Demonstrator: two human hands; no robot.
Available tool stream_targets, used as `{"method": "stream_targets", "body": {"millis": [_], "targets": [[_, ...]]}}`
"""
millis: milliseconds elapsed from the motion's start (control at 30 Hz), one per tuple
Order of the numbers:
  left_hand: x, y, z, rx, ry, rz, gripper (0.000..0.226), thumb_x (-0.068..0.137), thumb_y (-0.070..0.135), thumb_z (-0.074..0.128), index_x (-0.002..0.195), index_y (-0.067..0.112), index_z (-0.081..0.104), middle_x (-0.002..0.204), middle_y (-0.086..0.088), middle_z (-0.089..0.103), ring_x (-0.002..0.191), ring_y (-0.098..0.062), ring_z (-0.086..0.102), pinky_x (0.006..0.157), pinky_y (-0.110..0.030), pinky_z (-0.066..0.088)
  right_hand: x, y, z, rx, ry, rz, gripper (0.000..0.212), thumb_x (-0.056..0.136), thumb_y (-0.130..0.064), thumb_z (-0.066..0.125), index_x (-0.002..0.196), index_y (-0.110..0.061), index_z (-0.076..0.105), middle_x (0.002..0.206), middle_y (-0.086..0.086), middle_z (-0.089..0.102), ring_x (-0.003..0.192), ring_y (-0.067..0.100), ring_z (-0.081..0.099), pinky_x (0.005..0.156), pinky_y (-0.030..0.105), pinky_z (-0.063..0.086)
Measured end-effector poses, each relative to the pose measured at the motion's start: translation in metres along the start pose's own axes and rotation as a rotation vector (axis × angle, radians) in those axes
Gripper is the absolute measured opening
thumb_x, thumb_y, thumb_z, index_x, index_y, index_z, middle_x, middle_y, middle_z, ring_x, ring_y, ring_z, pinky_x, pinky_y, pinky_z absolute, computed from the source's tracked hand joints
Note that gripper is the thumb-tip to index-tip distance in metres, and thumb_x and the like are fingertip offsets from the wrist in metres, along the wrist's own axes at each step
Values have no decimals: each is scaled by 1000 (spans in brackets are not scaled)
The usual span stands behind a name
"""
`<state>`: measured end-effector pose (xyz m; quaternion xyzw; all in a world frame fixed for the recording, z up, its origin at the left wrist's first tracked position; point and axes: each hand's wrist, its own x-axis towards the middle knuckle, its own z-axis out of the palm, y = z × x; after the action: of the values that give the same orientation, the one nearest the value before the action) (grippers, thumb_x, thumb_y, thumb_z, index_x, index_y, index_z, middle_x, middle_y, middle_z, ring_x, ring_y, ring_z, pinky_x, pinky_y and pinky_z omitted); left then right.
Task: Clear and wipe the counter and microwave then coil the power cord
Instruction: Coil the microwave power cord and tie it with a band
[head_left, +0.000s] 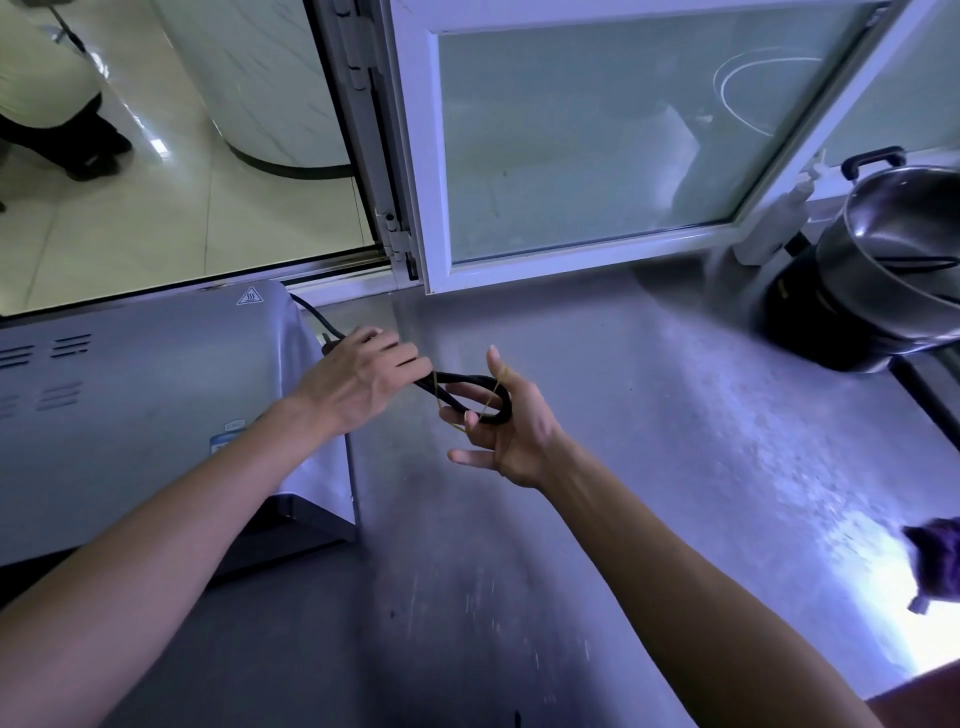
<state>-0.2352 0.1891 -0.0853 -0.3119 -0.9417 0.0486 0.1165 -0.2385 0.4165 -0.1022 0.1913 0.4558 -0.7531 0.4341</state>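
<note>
Steel counter (649, 441), dull and streaked, with a bright glare patch near its right edge; on it, at far left, a silver microwave (145, 415), vented on top, a heat-warning sticker at its back corner; well right of the microwave, against the back edge, a black cooker (826, 322) carrying a steel pot (904, 249); just left of that cooker, a white bottle (774, 223); far right of the microwave, toward the front, a purple cloth (935, 561), cut off by the frame.
</note>
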Motion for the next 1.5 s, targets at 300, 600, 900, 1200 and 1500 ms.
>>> {"method": "stream_targets", "body": {"millis": [300, 600, 900, 1200, 1500], "targets": [[2, 6, 5, 4, -38, -81, 32, 83, -14, 54, 98, 14, 62, 79, -2, 55, 76, -26, 53, 80, -38, 46, 23, -6, 12, 33, 200, -40, 33, 85, -36, 70, 98, -5, 71, 84, 13, 69, 59, 15, 64, 65, 45, 61], [4, 10, 17, -97, -31, -175, 33, 84, -15, 57, 98, 14, 63, 78, -2, 55, 73, -24, 51, 75, -39, 47, 31, -7, 6, -52, 309, -68, 23, 83, -28, 67, 84, -6, 72, 81, 13, 70, 77, 23, 58, 66, 44, 61], [0, 13, 21, -121, -49, -169, 29, 87, -11, 58, 98, 15, 64, 80, -1, 55, 77, -26, 53, 75, -40, 47, 28, -2, -5, -752, 403, -458, 28, 87, -32, 60, 75, -9, 71, 59, 3, 49, 57, 17, 39, 56, 31, 31], [7, 19, 32, -221, -98, -307, 10, 96, 6, 55, 101, 14, 57, 88, -2, 60, 83, -28, 57, 82, -39, 42, 27, -5, -5, -845, 292, -540, 16, 90, -36, 59, 85, -29, 72, 86, 4, 71, 87, 30, 66, 76, 49, 57], [25, 25, 50, -235, -129, -453, 6, 95, 14, 58, 100, 13, 60, 92, -1, 62, 91, -29, 57, 75, -37, 32, 38, -21, -21, -866, 240, -564, 13, 87, -39, 62, 87, -35, 75, 74, -1, 68, 69, 17, 63, 65, 40, 54]]}}
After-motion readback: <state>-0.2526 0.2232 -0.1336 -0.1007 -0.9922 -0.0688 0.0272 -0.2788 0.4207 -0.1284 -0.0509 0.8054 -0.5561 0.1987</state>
